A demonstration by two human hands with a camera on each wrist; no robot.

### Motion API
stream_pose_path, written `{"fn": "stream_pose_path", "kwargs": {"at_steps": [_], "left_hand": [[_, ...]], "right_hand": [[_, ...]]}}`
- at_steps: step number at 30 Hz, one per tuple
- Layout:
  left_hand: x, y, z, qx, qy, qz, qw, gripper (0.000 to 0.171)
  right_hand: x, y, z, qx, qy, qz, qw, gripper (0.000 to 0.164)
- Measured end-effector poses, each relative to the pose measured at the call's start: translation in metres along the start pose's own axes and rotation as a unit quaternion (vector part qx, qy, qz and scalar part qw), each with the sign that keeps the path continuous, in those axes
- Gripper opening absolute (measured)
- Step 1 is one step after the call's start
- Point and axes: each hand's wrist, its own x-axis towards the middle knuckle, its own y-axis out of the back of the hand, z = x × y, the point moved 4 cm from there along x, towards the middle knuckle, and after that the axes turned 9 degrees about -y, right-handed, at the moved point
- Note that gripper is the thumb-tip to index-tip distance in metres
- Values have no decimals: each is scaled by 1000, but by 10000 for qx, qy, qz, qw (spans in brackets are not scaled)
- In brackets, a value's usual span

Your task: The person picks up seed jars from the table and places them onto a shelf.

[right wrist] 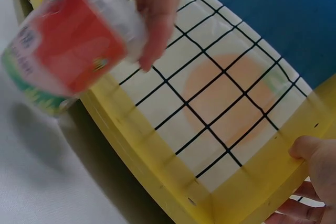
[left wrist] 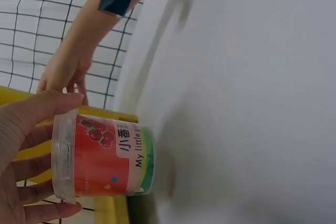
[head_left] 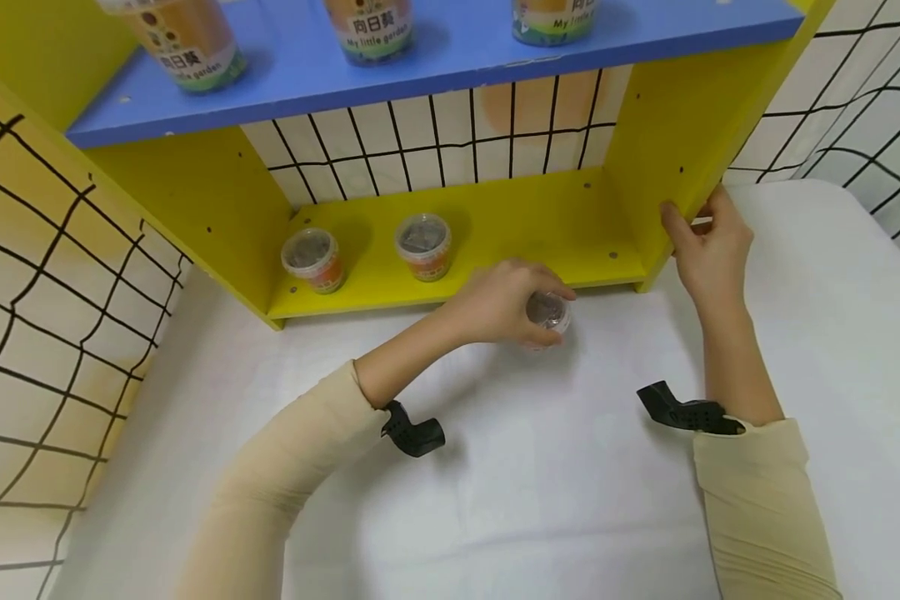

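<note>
My left hand (head_left: 498, 304) grips a small lidded plastic tub (head_left: 547, 312) by its lid end, just in front of the lower shelf. The left wrist view shows the tub (left wrist: 113, 156) with a red label, a tomato picture and a green base; it appears off the white cloth. My right hand (head_left: 716, 250) pinches the front edge of the yellow side panel (head_left: 708, 150), thumb inside and fingers outside. Two similar tubs stand on the yellow lower shelf (head_left: 525, 212): one at the left (head_left: 315, 260), one near the middle (head_left: 424, 247).
Along the blue upper shelf (head_left: 457, 79) stand three larger tubs with orange labels, one of them in the middle (head_left: 370, 29). Black wire grid (head_left: 67, 225) rises at the left, behind and at the right. White cloth (head_left: 510, 483) covers the table.
</note>
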Motion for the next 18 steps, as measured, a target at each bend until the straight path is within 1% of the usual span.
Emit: {"fn": "stream_pose_path", "kwargs": {"at_steps": [4, 7, 11, 14, 18], "left_hand": [[2, 10, 1, 75, 21, 47, 10000, 48], [5, 15, 2, 94, -45, 87, 9999, 48], [13, 25, 1, 139, -166, 263, 9994, 47], [21, 36, -4, 276, -75, 311, 9991, 48], [34, 47, -16, 427, 216, 237, 9986, 49]], "right_hand": [[0, 1, -1, 28, 7, 50, 10000, 40], [1, 2, -2, -23, 48, 90, 9999, 39], [2, 3, -3, -93, 71, 89, 9999, 40], [1, 2, -3, -110, 85, 44, 9999, 42], [-1, 1, -3, -106, 138, 15, 9998, 41]]}}
